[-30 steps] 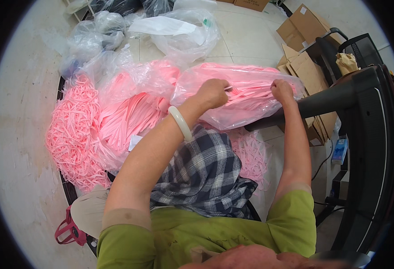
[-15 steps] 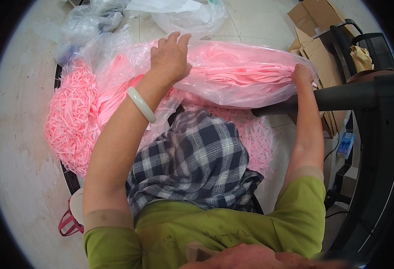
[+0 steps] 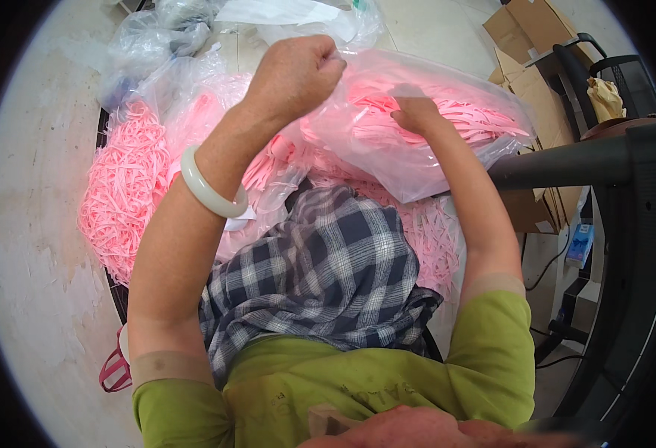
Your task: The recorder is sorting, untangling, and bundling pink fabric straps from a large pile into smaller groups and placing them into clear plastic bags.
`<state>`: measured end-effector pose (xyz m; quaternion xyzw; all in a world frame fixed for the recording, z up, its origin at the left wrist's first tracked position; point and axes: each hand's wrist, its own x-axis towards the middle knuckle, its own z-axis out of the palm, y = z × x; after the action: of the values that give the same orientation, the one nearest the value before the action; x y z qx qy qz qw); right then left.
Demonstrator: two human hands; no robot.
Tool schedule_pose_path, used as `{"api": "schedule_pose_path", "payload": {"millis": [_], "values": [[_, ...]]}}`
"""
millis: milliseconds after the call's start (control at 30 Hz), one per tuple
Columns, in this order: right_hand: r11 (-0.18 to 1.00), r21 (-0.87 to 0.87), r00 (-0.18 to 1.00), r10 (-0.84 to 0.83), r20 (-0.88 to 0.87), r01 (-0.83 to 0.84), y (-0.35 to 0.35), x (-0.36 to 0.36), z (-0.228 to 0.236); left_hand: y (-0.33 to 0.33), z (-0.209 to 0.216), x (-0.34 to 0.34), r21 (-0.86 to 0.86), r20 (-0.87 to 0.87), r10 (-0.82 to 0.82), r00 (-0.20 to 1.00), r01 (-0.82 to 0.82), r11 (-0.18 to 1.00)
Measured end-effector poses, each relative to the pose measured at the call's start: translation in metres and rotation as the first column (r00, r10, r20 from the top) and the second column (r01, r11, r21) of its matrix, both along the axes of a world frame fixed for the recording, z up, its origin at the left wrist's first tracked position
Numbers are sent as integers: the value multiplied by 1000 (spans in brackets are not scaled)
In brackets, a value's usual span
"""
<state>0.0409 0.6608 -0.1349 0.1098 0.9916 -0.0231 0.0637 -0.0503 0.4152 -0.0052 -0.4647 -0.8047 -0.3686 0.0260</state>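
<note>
While the left hand point(image 3: 295, 78) was closed at the left end of the clear bag point(image 3: 412, 173), the right hand point(image 3: 419, 115) was at its pink strips point(image 3: 481, 119), grip unclear.

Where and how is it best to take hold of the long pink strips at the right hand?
Grip the pink strips across their middle, probably from the near side: they run roughly left to right, and the right hand reaches from there.
</note>
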Motion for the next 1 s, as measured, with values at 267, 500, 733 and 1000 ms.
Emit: {"api": "schedule_pose_path", "payload": {"millis": [267, 500, 733, 1000], "values": [[984, 175, 989, 63, -137, -39, -4, -38, -44, -3, 1, 14, 19, 141, -23, 990, 20, 1000], [867, -451, 976, 209, -61, -214, -20, -47, -53, -5, -2, 6, 96, 281, -63, 958, 37, 995], [802, -549, 968, 150, -199, -237, -16, -78, -70, 5, 3, 4, 246, 303, -67, 950, -10, 969], [982, -145, 990, 108, -91, -121, -65, -68, -41, -4, 12, 19, 277, 507, -136, 851, -11, 961]]}}
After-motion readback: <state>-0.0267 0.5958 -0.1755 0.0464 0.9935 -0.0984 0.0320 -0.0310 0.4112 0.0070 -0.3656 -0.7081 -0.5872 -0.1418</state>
